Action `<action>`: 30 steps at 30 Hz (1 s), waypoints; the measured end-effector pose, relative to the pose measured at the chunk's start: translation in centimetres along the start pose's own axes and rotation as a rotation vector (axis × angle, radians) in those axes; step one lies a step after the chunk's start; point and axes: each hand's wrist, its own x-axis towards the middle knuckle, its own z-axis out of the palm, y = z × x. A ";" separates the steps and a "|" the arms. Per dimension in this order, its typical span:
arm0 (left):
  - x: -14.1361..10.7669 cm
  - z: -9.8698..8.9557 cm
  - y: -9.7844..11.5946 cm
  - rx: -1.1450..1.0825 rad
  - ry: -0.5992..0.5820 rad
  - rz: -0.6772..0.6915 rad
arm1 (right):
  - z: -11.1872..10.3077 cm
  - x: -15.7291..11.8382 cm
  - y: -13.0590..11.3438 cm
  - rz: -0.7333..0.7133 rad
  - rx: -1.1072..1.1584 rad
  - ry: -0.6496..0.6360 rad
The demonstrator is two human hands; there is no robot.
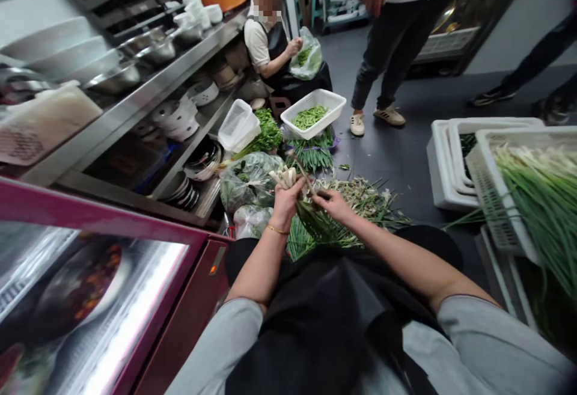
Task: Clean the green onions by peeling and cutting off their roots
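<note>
1. The bunch of long green stalks with pale white ends (285,177) was in the left hand (287,201), above a heap on the floor, with its white ends pointing up and away from the wearer.
2. The left hand was closed around the bunch, and a thin gold-coloured bracelet (278,229) circled its wrist.
3. The right hand (332,204), just beside the left, gripped a single thin brownish stalk (305,172) between its fingers; the stalk slanted up past the white ends.
4. Below and beyond the hands spread the loose heap of green and withered stalks (372,205).
5. To the left of the heap sat a clear plastic bag of green leaves (249,180), near leafy green bundles (269,129).
6. Farther off, a white plastic basket (336,112) held green pods (309,117), in front of a seated person in a dark apron (277,43), whose hand was at a pale green plastic bag (311,61).
7. On the right, a white perforated crate (496,214) held long green onions with white ends (536,190), beside stacked white tubs (444,169).
8. A standing person in dark trousers (388,40) was beyond them, and a steel shelf unit with bowls (135,103) ran along the left.
</note>
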 end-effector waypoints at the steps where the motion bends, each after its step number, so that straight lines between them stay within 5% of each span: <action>1: -0.1 -0.5 0.1 -0.027 -0.003 -0.036 | 1.2 -0.2 0.4 0.001 -0.023 -0.031; 5: -0.7 -2.8 -0.3 -0.038 -0.016 -0.109 | 1.4 0.4 -0.6 0.037 -0.162 -0.178; 10: -1.9 -3.5 -1.6 0.151 -0.157 -0.024 | -0.7 2.5 -4.8 -0.005 -0.404 0.011; 14: -2.5 -3.3 -1.7 0.162 -0.179 -0.019 | -0.6 2.6 -6.5 0.119 -0.353 -0.118; 18: -2.5 -3.8 -1.2 0.066 -0.275 -0.180 | -1.0 1.7 -6.9 0.172 -0.149 -0.239; 22: -2.4 -4.7 -0.3 -0.046 -0.431 -0.333 | -2.3 1.4 -6.9 -0.030 -0.390 -0.346; 26: -2.4 -5.8 0.5 0.037 -0.500 -0.313 | -4.2 1.7 -6.9 -0.287 -0.947 -0.217; 30: -2.3 -6.9 0.6 0.075 -0.482 -0.310 | -6.6 2.2 -6.8 -0.266 -1.220 0.042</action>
